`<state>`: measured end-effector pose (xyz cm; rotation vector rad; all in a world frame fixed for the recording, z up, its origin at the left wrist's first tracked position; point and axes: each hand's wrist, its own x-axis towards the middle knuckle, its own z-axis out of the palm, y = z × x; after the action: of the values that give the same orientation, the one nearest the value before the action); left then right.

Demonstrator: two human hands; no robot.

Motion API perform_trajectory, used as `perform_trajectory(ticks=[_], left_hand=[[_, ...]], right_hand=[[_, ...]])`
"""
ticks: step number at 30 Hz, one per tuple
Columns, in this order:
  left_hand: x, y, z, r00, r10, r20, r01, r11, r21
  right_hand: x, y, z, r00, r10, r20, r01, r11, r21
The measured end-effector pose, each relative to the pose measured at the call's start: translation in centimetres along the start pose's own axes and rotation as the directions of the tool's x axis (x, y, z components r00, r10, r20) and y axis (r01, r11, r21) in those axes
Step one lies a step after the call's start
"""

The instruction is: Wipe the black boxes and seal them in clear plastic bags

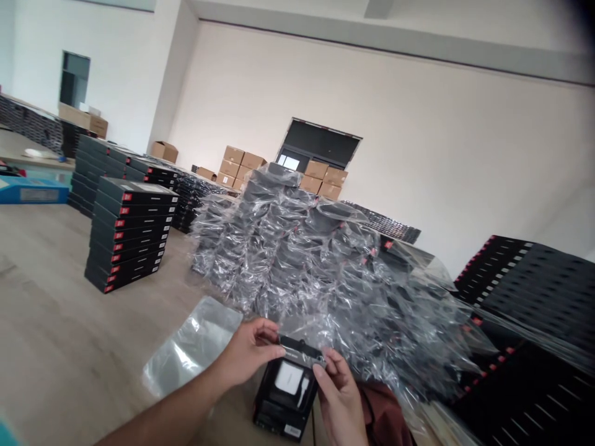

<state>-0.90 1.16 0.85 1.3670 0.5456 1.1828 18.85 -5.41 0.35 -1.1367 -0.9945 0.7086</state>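
Note:
In front of me a black box point(275, 410) stands tilted on the table, its front showing a white charger point(289, 378) and a white cable. Clear film seems to cover its top edge; I cannot tell how far down it reaches. My left hand point(253, 352) pinches the top left corner between thumb and fingers. At the top right corner my right hand point(341, 393) has its thumb and fingers closed in the same way. A flat clear plastic bag point(195, 341) lies on the table to the left, behind my left forearm.
A large heap of bagged dark boxes point(297, 248) rises just beyond my hands. Black boxes with red marks point(132, 232) are stacked at the left. More black boxes point(534, 291) stand at the right. Dark red cloth point(388, 415) lies beside my right hand.

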Motion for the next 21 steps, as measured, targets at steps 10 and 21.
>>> perform_trajectory(ticks=[10,21], left_hand=[[-1.0,-1.1,-1.9,0.909,-0.303,0.286,0.055,0.767,0.639],[-0.9,1.0,-1.4,0.935,-0.22,0.279,0.097,0.914,0.393]], right_hand=[[-1.5,-2.8,-1.4,0.744,0.317,0.588,-0.118,0.929,-0.351],[-1.8,-2.4,-1.3,0.799,0.278,0.533,-0.07,0.924,-0.377]])
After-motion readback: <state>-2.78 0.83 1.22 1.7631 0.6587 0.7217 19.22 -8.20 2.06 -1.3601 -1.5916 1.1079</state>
